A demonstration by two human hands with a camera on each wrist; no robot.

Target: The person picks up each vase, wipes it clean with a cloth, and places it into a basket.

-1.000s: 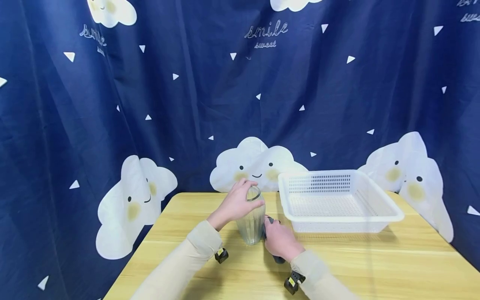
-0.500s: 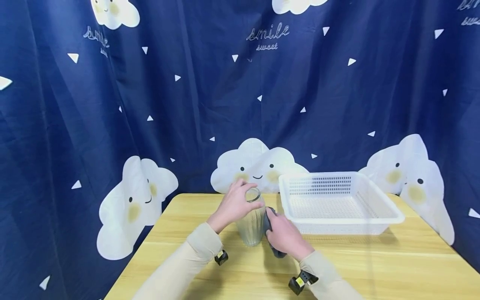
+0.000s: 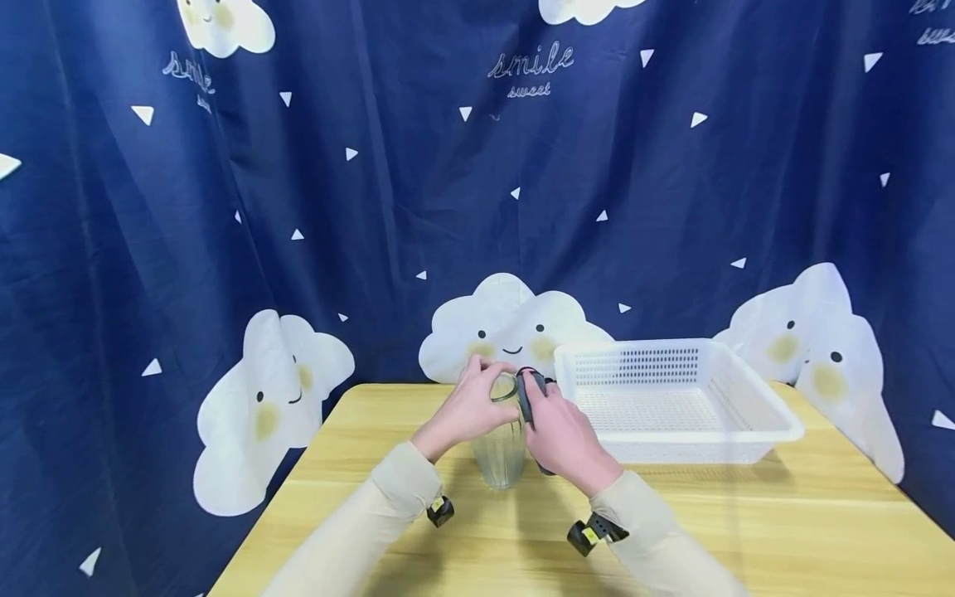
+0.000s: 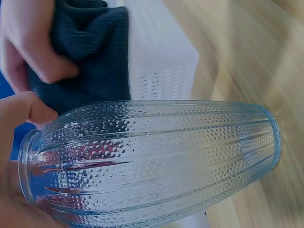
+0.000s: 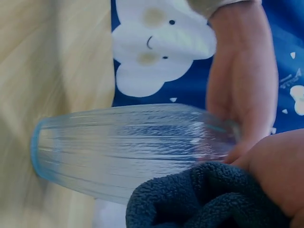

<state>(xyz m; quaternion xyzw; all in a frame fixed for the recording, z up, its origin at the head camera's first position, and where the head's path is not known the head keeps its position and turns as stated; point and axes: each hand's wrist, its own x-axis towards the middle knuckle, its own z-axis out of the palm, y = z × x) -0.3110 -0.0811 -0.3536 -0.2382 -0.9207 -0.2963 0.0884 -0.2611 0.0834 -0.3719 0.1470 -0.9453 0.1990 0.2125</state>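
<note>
A clear ribbed glass vase (image 3: pixel 498 458) with a dotted texture stands upright on the wooden table. Around its neck, just below the rim, curl the thumb and fingers of my left hand (image 3: pixel 466 406). My right hand (image 3: pixel 563 435) grips a folded dark blue-grey towel (image 3: pixel 531 398) beside the vase's upper right side. In the left wrist view, the towel (image 4: pixel 95 71) hangs behind the vase (image 4: pixel 156 161), near its neck. The right wrist view has the bunched towel (image 5: pixel 204 194) overlapping the glass (image 5: pixel 118 147), with part of the right hand cut off by the frame.
A white perforated plastic basket (image 3: pixel 686 437) sits on the table just right of my right hand. The table (image 3: pixel 821 531) ends against a dark blue curtain (image 3: pixel 388 207) printed with clouds. Each wrist wears a small black camera.
My right hand has moved the towel up from beside the lower part of the vase to near its rim. The left hand and the vase have stayed in place.
</note>
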